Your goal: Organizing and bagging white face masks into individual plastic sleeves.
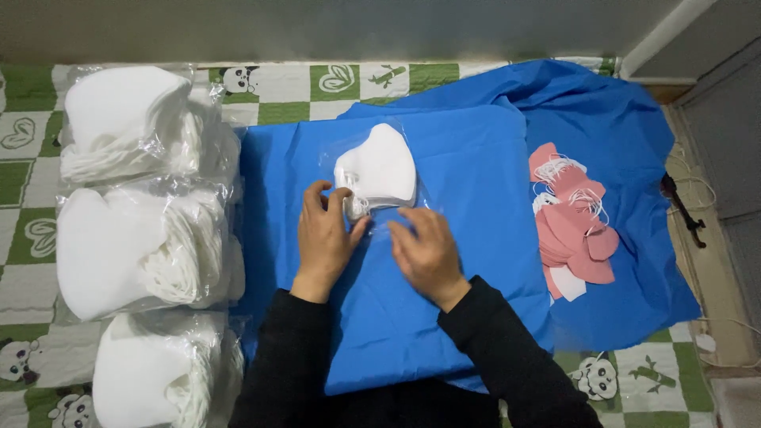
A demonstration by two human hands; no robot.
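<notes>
A white face mask (380, 168) lies inside a clear plastic bag (408, 139) on a blue cloth (468, 158). My left hand (323, 238) rests at the bag's near left edge, thumb and fingers pinching the plastic by the mask's ear loops. My right hand (426, 252) presses flat on the bag's near right edge, fingers spread toward the mask. Both sleeves are black.
Three clear bags of stacked white masks (139, 246) lie along the left on a green-and-white checked mat (341, 83). A pile of pink masks (572, 226) with white loops lies on the blue cloth at the right. Bare floor and a dark tool (683, 210) sit far right.
</notes>
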